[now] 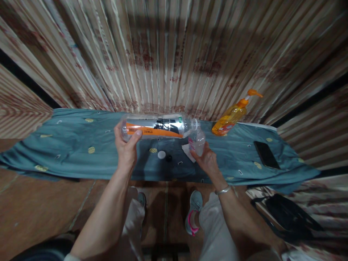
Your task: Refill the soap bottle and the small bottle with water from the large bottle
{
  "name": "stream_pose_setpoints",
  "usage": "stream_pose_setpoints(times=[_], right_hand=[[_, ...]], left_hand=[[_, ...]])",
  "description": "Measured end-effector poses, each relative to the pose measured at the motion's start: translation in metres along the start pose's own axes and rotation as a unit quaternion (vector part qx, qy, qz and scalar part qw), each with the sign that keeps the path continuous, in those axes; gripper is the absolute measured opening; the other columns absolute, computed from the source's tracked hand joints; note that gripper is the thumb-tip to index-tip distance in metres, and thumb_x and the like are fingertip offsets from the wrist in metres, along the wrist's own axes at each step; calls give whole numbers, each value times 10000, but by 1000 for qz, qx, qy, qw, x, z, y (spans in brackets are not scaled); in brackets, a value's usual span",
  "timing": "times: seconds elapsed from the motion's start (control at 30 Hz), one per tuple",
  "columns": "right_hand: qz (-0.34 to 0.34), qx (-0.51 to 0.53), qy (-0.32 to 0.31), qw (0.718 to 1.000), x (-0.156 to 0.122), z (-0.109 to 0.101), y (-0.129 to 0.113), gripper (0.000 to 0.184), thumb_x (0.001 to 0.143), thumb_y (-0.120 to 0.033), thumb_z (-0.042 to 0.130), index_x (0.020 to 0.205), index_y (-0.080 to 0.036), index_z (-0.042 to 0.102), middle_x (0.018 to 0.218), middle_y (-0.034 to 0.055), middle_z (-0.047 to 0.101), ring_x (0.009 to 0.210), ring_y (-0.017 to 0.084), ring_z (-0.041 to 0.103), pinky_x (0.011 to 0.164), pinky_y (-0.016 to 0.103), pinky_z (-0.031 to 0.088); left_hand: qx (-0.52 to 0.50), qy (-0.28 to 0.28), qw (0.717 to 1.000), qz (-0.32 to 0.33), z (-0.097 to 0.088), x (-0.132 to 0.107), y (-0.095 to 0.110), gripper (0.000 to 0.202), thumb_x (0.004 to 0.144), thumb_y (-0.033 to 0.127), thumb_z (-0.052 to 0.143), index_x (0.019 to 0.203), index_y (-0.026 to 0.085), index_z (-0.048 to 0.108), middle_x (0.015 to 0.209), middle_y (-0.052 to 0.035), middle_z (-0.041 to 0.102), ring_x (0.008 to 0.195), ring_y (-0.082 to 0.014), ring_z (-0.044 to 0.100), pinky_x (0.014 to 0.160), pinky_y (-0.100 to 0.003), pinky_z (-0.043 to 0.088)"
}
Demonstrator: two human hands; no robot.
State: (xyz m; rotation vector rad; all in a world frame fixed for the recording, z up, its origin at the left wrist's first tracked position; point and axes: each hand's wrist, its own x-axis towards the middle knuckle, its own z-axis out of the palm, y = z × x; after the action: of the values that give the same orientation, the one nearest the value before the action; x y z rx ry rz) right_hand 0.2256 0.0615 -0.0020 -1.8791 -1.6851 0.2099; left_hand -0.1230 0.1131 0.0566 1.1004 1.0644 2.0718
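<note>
My left hand [126, 146] is wrapped round the base of a large clear plastic bottle [148, 127] with an orange and silver label. That bottle lies sideways in the air, its neck pointing right. In my right hand [206, 158] is a small clear plastic bottle [199, 141], held upright with a slight tilt. The large bottle's mouth meets the small one's top; whether liquid passes between them I cannot tell. Below them on the cloth lie a white cap [161, 154] and a black cap [169, 158]. A white paper or tissue [187, 152] lies beside the small bottle.
An orange pump bottle [230, 117] with yellow liquid stands at the back right. A black phone [266, 155] lies on the right of the teal tablecloth [73, 145]. Corrugated sheeting [163, 65] rises behind the table. A black bag [290, 215] sits at the lower right.
</note>
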Motion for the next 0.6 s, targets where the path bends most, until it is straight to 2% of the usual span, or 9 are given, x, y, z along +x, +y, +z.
stream_pose_setpoints(times=[0.1, 0.27, 0.5, 0.6], right_hand=[[-2, 5, -3, 1000, 0, 1, 1, 733, 1094, -510, 840, 1711, -140, 701, 1175, 239, 946, 1053, 439, 919, 996, 609, 768], [3, -3, -5, 1000, 1, 3, 2, 682, 1070, -435, 890, 1685, -195, 719, 1158, 208, 922, 1105, 445, 917, 1020, 621, 773], [4, 0, -3, 1000, 0, 2, 2, 665, 1070, -426, 882, 1656, -152, 727, 1143, 231, 915, 1103, 465, 912, 1025, 627, 774], [1, 5, -4, 1000, 1, 3, 3, 684, 1065, -453, 868, 1655, -137, 730, 1161, 243, 922, 1102, 463, 919, 1014, 625, 780]], left_hand=[[-3, -7, 1000, -7, -1, 1, 0, 973, 655, 803, 1204, 1389, 318, 790, 1271, -45, 790, 1147, -277, 776, 1163, -468, 698], [6, -17, 1000, 1, -4, 2, -3, 945, 692, 802, 1184, 1390, 316, 771, 1290, -56, 776, 1173, -295, 783, 1203, -521, 697], [11, -15, 1000, 1, -5, 1, -5, 920, 706, 763, 1184, 1400, 320, 774, 1288, -48, 782, 1172, -292, 797, 1223, -534, 704], [6, -18, 1000, -3, -4, 1, -4, 910, 716, 736, 1191, 1409, 314, 780, 1303, -59, 790, 1231, -318, 813, 1244, -554, 708]])
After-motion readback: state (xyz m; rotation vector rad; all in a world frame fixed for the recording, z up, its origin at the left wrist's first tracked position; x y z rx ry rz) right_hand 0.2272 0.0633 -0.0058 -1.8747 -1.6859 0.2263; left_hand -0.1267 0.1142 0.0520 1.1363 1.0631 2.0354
